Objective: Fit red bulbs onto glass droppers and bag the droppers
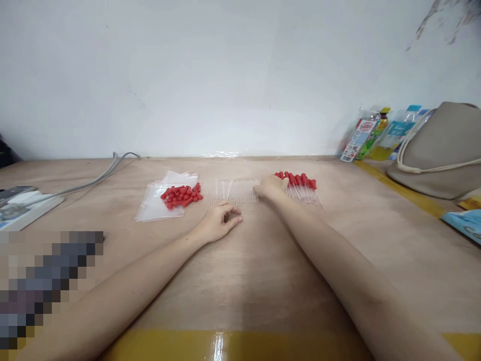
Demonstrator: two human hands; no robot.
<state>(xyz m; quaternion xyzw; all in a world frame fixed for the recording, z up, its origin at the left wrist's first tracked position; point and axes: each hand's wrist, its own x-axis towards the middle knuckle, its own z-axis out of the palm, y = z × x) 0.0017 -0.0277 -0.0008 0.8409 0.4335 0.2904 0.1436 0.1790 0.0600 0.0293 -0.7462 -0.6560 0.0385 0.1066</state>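
Note:
My left hand (221, 221) rests on the table in front of a row of clear thin tubes (240, 190). Its fingers are loosely bent, thumb and forefinger apart, with nothing between them. Farther right, my right hand (271, 188) reaches over the right end of that row. Its fingertips are mostly hidden behind the hand, so I cannot see whether they grip a tube. Just beyond it lie several droppers (302, 188), clear tubes with red rubber bulbs on their far ends. A heap of loose red rubber bulbs (182, 195) sits on clear plastic bags (152, 203) at the left.
A grey cable (99, 179) runs to a white object (37, 206) at the left. Along the right stand a drink carton (358, 140), bottles (400, 133) and a taupe bag (443, 150). A blue packet (464, 224) lies at the right edge. A white wall (188, 80) rises behind.

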